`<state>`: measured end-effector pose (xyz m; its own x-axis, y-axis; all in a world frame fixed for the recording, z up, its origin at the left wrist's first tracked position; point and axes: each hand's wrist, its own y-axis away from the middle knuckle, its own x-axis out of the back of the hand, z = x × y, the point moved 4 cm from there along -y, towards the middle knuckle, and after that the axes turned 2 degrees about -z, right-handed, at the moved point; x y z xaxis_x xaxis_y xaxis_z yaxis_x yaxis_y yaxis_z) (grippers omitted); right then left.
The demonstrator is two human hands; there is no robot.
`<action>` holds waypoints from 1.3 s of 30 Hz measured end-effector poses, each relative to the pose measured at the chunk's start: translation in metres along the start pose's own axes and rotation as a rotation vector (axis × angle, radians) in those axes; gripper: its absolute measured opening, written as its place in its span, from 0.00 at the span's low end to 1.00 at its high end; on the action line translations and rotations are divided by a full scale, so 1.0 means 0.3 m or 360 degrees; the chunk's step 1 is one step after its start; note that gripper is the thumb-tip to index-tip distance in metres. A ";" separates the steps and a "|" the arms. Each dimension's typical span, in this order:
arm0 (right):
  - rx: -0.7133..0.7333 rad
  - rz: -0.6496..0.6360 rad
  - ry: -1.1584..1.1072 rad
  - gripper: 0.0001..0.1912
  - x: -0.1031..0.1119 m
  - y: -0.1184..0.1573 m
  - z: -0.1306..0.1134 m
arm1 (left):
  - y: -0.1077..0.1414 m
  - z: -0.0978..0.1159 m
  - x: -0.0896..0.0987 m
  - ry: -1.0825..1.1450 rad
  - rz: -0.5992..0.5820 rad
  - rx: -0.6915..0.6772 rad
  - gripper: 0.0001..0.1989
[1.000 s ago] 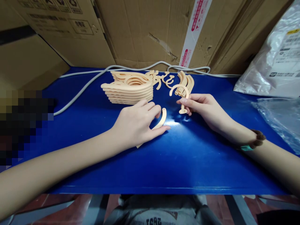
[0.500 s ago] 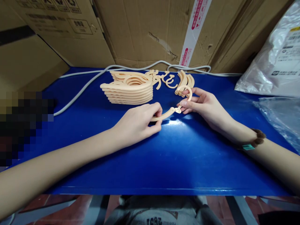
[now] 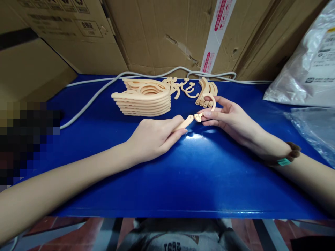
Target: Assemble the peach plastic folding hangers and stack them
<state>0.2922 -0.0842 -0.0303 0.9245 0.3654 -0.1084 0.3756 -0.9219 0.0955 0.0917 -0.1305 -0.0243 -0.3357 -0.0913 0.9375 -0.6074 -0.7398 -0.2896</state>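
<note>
Over the middle of the blue table, my left hand (image 3: pixel 159 136) grips a cream plastic hanger arm (image 3: pixel 186 122), its far end poking out past my thumb and forefinger. My right hand (image 3: pixel 230 116) pinches a cream hanger hook (image 3: pixel 214 101) by its stem, the curve upward. The hook's round base sits close to the tip of the arm; I cannot tell whether they touch. Behind my left hand stands a neat stack of cream hangers (image 3: pixel 143 103). Loose hooks (image 3: pixel 190 92) and several loose hanger arms (image 3: pixel 205 91) lie farther back, just beyond my right hand.
A grey cable (image 3: pixel 96 96) runs along the back of the blue table (image 3: pixel 183 188). Cardboard boxes (image 3: pixel 162 31) wall off the rear and left. A white plastic package (image 3: pixel 300 76) and a clear bag (image 3: pixel 311 129) lie at the right.
My left hand has turned its hanger arm so the end points more upward, with less of it showing. The hook in my right hand has tilted, its round base now apart or nearly apart from the arm.
</note>
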 end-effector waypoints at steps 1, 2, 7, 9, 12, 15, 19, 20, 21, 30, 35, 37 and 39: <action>0.0000 -0.0012 -0.0002 0.30 -0.001 0.001 -0.001 | 0.000 0.001 -0.003 0.0001 0.0000 -0.0018 0.15; 0.0007 -0.0021 -0.0001 0.30 -0.003 0.002 -0.002 | 0.000 0.002 -0.006 0.0009 -0.0002 -0.0032 0.14; 0.0053 -0.0065 0.0010 0.34 -0.007 0.006 -0.004 | 0.000 -0.001 -0.011 0.0039 -0.0023 -0.0074 0.14; 0.0036 -0.0077 0.0005 0.35 -0.008 0.006 -0.003 | 0.001 0.000 -0.009 0.0023 -0.0027 -0.0104 0.15; 0.0015 -0.0098 0.0009 0.35 -0.010 0.005 -0.002 | 0.002 0.009 -0.003 -0.0009 0.0028 -0.0210 0.15; 0.0021 -0.0149 0.0035 0.35 -0.015 0.004 -0.005 | 0.002 0.019 -0.001 -0.0025 0.0095 -0.0299 0.13; 0.0033 -0.0199 0.0049 0.38 -0.020 0.007 -0.012 | -0.001 0.024 -0.005 -0.0032 0.0124 -0.0340 0.12; 0.0039 -0.0209 0.0052 0.40 -0.021 0.009 -0.015 | -0.002 0.026 -0.005 -0.0029 0.0131 -0.0354 0.12; 0.0046 -0.0219 0.0056 0.41 -0.022 0.011 -0.018 | -0.004 0.026 -0.004 -0.0028 0.0139 -0.0364 0.12; 0.0078 -0.0246 0.0139 0.41 -0.022 0.011 -0.019 | 0.003 0.031 0.002 -0.0051 0.0182 -0.0410 0.15; 0.0094 -0.0297 0.0166 0.39 -0.027 0.012 -0.018 | 0.004 0.028 -0.006 -0.0071 0.0176 -0.0396 0.15; 0.0107 -0.0339 0.0189 0.38 -0.031 0.014 -0.019 | 0.005 0.025 -0.010 -0.0068 0.0163 -0.0378 0.15; 0.0116 -0.0359 0.0219 0.37 -0.033 0.015 -0.019 | 0.006 0.023 -0.014 -0.0056 0.0144 -0.0361 0.16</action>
<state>0.2852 -0.0913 -0.0231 0.8200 0.5722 0.0173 0.5720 -0.8201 0.0124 0.0969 -0.1359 -0.0274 -0.3732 -0.1767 0.9108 -0.7235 -0.5590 -0.4049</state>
